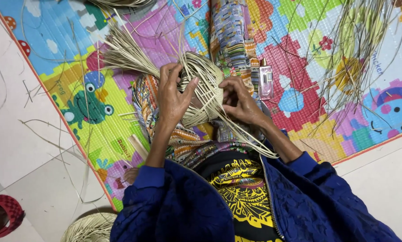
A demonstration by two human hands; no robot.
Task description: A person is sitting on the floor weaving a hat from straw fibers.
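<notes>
Half-woven straw basket (204, 87), domed, ribbed pale strips, sits centre frame over the lap. Left hand (173, 96) clamps its 9 o'clock side; right hand (240, 102) pinches strips at 3 o'clock. Loose strip ends (125, 54) fan toward 10 o'clock. Risk: dry stiff strips may crack or slip loose if bent sharply. Colourful foam mat (299, 58) beneath, pink bottle (266, 81) at 3 o'clock.
</notes>
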